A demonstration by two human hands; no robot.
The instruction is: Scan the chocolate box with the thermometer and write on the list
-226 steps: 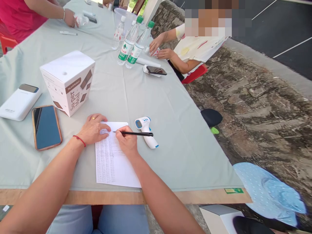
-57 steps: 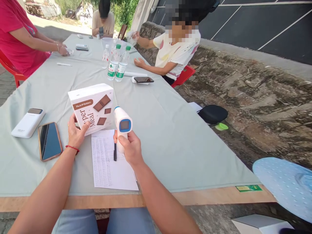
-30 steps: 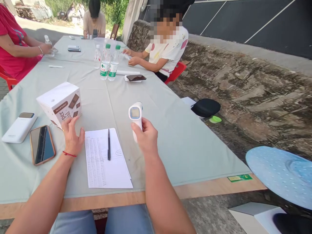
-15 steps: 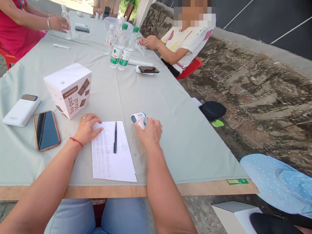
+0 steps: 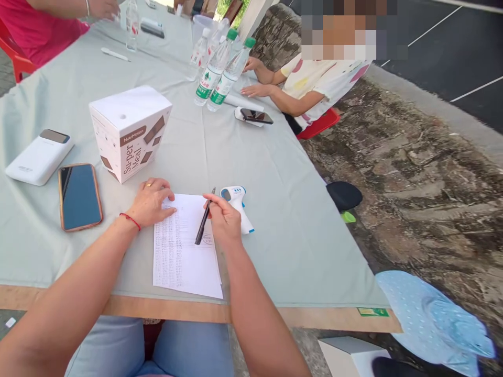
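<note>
My left hand [image 5: 153,201] lies with its fingers apart on the upper left corner of a paper sheet [image 5: 192,267], which carries columns of small handwriting. Between the thumb and fingers of my right hand [image 5: 226,220] is a black pen [image 5: 201,229], tilted over the right part of the sheet. Just right of that hand a white and blue infrared thermometer [image 5: 234,195] lies on the table, apart from the fingers. Beyond my left hand stands a white carton [image 5: 131,133] printed "Super Meal".
A phone [image 5: 80,198] and a white power bank [image 5: 39,157] lie at the left. Water bottles [image 5: 214,78] stand farther back beside another phone [image 5: 256,116]. One person [image 5: 310,89] sits at the right side, another [image 5: 47,31] at the far left. A light blue hat [image 5: 432,319] is beyond the table corner.
My right hand has let go of the thermometer, moved left and picked the pen up off the sheet. My left hand stays on the paper. The far-left person's hand has left a bottle.
</note>
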